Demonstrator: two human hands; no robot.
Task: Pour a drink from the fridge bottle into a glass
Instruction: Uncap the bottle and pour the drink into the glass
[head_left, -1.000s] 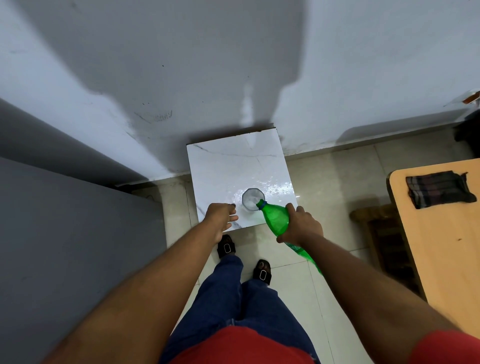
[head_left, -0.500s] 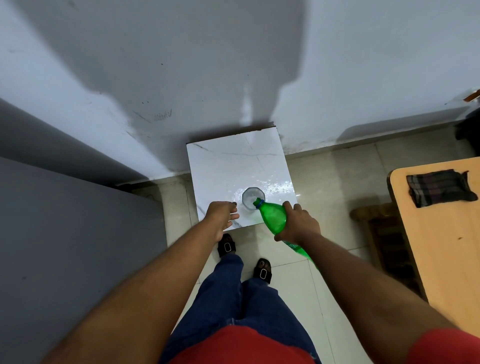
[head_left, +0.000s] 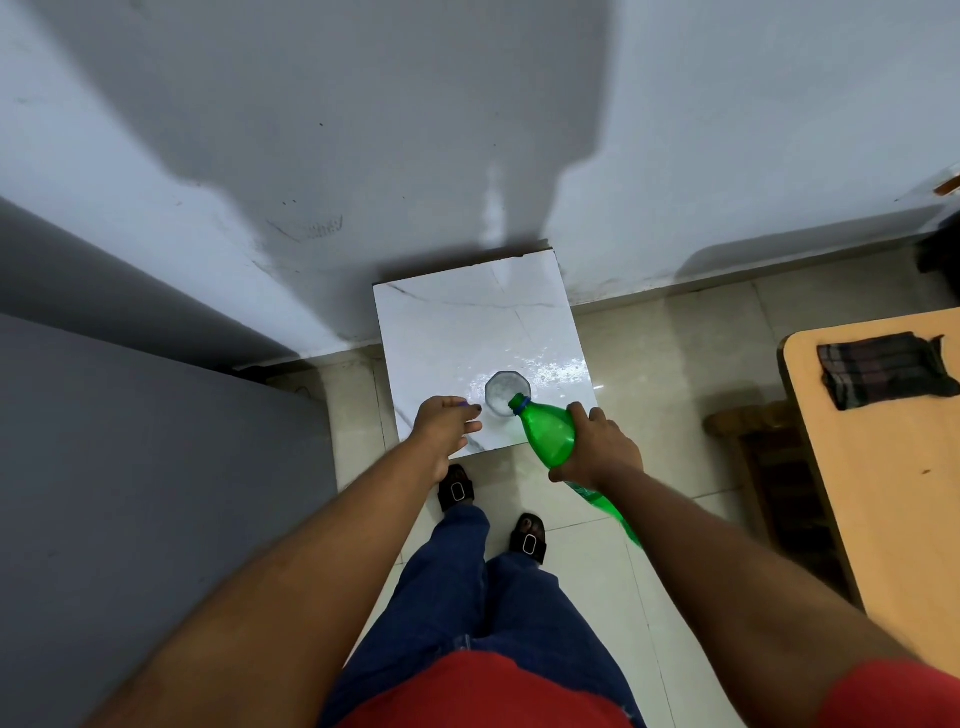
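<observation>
I see the right hand (head_left: 597, 449) with its fingers wrapped round the green bottle (head_left: 550, 434), which is tilted, neck toward 10 o'clock, its open mouth right over the rim of the glass (head_left: 506, 394). The glass stands on the white worktop (head_left: 467, 327), near its front edge, with foamy liquid inside. At 9 o'clock from the glass, just beside it, the left hand (head_left: 447, 423) rests on the worktop with fingers curled; something small and blue shows at its fingertips, but I cannot tell whether it is pinched there. Wet glints lie on the worktop at 2 o'clock from the glass. Far out at 3 o'clock a dark cloth (head_left: 883, 369) lies on a wooden table (head_left: 893, 493).
</observation>
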